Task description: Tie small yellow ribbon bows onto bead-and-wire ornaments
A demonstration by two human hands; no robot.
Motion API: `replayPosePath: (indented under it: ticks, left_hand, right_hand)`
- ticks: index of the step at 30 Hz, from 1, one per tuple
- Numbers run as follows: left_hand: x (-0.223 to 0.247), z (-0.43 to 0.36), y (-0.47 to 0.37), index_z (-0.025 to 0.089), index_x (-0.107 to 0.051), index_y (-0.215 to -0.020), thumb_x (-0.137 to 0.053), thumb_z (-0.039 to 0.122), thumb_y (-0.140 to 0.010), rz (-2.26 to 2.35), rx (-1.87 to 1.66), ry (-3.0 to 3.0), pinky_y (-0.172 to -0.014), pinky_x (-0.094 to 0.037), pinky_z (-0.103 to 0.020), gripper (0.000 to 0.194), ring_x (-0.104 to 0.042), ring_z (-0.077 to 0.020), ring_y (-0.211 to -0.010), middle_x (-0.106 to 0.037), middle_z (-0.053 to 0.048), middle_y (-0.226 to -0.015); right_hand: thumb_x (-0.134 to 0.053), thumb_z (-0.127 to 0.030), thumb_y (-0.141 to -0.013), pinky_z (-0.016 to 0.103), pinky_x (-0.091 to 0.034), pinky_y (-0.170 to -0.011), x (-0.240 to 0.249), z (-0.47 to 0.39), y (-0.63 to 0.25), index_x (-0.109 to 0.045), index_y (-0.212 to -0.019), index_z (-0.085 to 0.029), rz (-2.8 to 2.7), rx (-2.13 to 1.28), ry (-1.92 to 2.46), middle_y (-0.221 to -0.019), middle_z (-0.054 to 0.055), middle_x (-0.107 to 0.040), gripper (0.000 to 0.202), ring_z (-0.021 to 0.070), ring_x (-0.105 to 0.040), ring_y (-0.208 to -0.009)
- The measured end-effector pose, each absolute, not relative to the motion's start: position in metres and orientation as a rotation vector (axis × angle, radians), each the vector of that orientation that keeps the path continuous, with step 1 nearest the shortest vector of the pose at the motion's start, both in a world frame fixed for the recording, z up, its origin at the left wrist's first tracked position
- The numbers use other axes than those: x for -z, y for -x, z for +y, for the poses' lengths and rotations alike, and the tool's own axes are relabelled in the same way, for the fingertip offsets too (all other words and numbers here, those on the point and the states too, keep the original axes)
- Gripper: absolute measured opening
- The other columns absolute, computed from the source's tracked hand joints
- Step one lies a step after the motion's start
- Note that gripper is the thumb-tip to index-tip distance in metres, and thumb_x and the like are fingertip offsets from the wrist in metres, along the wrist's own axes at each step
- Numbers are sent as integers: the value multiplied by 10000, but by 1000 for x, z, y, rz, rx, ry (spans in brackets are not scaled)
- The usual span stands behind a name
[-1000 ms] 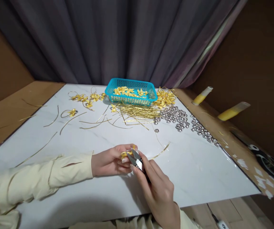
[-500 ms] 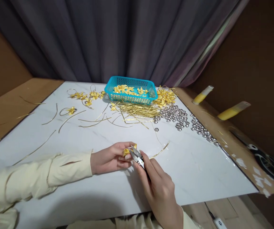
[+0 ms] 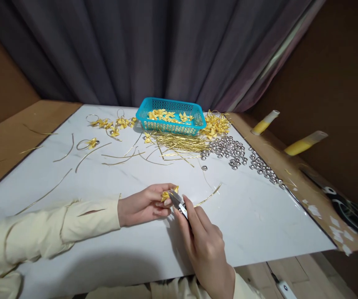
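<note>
two hands meet low in the middle of the frame, over the white marble-look desk [image 3: 260, 216]. the left hand [image 3: 141, 204] has its fingers [image 3: 165, 202] pinched closed on a small yellow ribbon bow [image 3: 167, 194], held just above the desk surface. the right hand [image 3: 205, 245] is wrapped closed around a pair of small thread snips [image 3: 178, 202], whose metal blades touch the bow at its right side (whether the blades are parted or shut is too small to tell).

the bow looks feather-light, soft and easily crushed, with loops that would slip under a loose grip; by my judgement the knotted centre is the place to pinch it, as the left hand does.

toward the upper middle sits a turquoise plastic basket [image 3: 194, 129] holding more bows, with a heap of gold cord pieces [image 3: 182, 145] just in front of it and silver bells [image 3: 231, 150] scattered to its right. two yellow tubes [image 3: 303, 144] lie at the right edge.
</note>
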State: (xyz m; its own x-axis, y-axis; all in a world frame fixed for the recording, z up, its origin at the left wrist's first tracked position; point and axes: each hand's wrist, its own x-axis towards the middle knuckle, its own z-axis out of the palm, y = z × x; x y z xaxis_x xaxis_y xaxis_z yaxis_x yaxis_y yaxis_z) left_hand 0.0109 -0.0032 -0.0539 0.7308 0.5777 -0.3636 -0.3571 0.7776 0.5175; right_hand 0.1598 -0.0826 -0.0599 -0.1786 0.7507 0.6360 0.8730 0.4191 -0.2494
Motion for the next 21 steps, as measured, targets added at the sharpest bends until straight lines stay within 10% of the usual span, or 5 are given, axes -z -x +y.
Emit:
replayPosePath:
  ticks: [21]
  left_hand:
    - [55, -2, -11, 100, -594, -729, -648, 19, -666, 525, -510, -404, -433, -212, -127, 116, -301, -35, -474, -443, 25, -537]
  right_hand:
    - [-405, -195, -937, 234, -547, -573, 63, -81, -162, -549, -1138, -71, -1966, 107, 1316, -815, 112, -682, 276, 160, -667, -668]
